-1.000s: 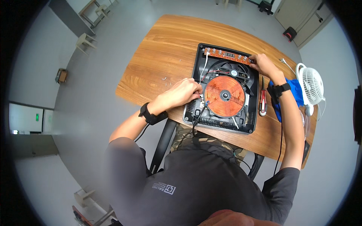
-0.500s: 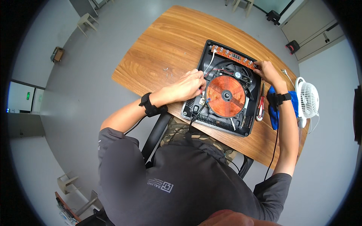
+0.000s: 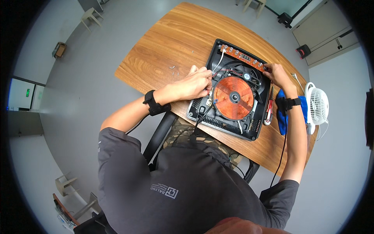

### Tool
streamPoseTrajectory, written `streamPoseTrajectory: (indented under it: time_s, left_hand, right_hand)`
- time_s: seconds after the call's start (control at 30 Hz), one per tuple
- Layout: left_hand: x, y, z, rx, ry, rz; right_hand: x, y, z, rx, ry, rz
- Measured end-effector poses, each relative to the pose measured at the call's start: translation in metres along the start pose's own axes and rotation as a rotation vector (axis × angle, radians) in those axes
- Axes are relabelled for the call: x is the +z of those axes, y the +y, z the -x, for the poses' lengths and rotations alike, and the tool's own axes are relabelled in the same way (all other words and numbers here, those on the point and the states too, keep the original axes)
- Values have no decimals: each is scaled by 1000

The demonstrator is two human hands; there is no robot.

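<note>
Two hands (image 3: pixel 196 84) (image 3: pixel 276 75) reach over one casing (image 3: pixel 252 136) holding one coil (image 3: pixel 226 102).

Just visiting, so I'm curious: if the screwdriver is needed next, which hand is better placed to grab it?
Probably the right: the right hand is at the right end of the control circuit board, nearer the screwdriver. The left hand is across the copper induction coil.

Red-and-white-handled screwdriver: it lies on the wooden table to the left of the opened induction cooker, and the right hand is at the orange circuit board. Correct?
Not quite. In the head view, the red-and-white-handled screwdriver lies to the right of the opened induction cooker. It is on the wooden table, and the right hand is at the orange circuit board.
</note>
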State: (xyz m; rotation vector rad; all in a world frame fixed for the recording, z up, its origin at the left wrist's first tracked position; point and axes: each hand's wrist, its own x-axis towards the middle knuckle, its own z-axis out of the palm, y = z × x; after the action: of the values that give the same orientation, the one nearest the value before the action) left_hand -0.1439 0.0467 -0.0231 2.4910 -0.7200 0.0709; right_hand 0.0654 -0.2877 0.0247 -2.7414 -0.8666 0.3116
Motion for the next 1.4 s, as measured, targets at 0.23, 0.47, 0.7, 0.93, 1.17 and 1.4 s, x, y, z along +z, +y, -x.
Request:
streamPoseTrajectory:
  time_s: [0.23,0.47,0.7,0.93,1.17,1.4]
  left_hand:
    - [-6,-2,-10,77,-74,-74]
    - [-7,-1,-17,81,-152,-123]
    - [2,-9,-23,61,-139,-128]
    - [2,-5,-31,-106,-238,-88]
    - [6,1,-30,-139,-181,-124]
    - [-6,-3,-33,-133,-312,-24]
  right_hand:
    - [-7,-14,2,132,-80,-40]
    - [4,4,-1,-18,15,-10]
    - [3,1,-2,3,9,-21]
    - [1,-2,-4,5,-15,10]
    - [3,0,-3,-23,9,11]
    - [3,2,-1,9,-17,2]
